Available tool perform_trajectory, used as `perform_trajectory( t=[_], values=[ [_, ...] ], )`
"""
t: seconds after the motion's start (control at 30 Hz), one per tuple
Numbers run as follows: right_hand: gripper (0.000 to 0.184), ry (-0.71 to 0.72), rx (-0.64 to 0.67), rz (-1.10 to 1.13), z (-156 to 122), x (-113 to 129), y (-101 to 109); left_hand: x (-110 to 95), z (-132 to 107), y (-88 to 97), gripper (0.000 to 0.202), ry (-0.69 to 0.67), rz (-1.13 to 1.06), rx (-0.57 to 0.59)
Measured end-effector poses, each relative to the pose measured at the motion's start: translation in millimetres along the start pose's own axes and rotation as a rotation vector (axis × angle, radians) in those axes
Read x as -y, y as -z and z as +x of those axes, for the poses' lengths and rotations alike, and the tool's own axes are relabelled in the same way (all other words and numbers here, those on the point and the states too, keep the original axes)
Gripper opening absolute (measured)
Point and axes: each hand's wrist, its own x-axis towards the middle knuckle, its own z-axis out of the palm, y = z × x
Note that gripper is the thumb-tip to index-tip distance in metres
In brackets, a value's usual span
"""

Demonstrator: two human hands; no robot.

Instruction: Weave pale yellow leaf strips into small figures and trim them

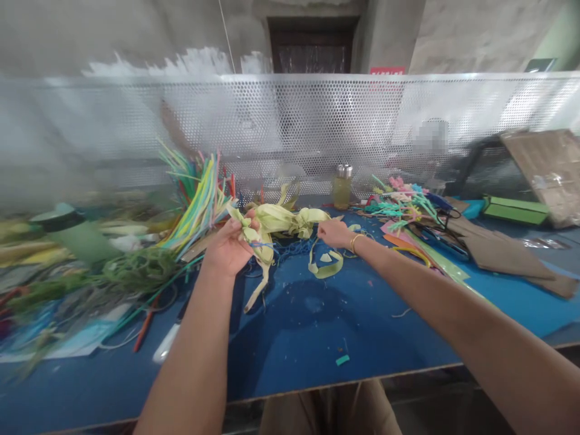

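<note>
Subdued, diffuse light; pale glare streaks the perforated metal screen (254, 121), and soft shadow darkens the blue tabletop (367, 326). Outer edges stretch; the left side smears.

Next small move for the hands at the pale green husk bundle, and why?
Probably the right hand should tuck up the loose strip: it dangles below the husk bundle, while the left hand already grips the bundle's other end.
</note>
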Motion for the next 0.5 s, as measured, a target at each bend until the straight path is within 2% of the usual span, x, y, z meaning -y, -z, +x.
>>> perform_trajectory(
  t=[0.1, 0.17, 0.2, 0.27, 0.33, 0.43, 0.5],
  values=[
    [0.019, 0.088, 0.043, 0.129, -0.6, 8.2, 36.2, 5.2, -3.3, -6.8, 0.014, 0.039, 0.126, 0.093],
    [0.015, 0.219, 0.121, 0.372, -4.5, 22.2, 53.8, 15.2, -4.3, -13.1, 0.014, 0.089, 0.213, 0.118],
    [0.012, 0.265, 0.138, 0.411, -6.8, 30.9, 59.1, 21.7, -4.5, -16.1, 0.015, 0.114, 0.242, 0.118],
    [0.007, 0.368, 0.114, 0.391, -10.3, 47.0, 63.8, 34.8, -4.4, -20.1, 0.019, 0.17, 0.281, 0.111],
    [0.007, 0.438, 0.065, 0.311, -11.3, 53.3, 66.9, 44.8, -3.8, -20.2, 0.022, 0.233, 0.314, 0.107],
    [0.012, 0.424, -0.021, 0.2, -10.0, 30.1, 82.8, 48.8, -1.2, -12.5, 0.025, 0.265, 0.342, 0.06],
    [0.012, 0.255, -0.145, 0.079, -10.6, -2.7, 101.1, 45.5, 1.5, -4.4, 0.027, 0.245, 0.347, -0.004]
  ],
)
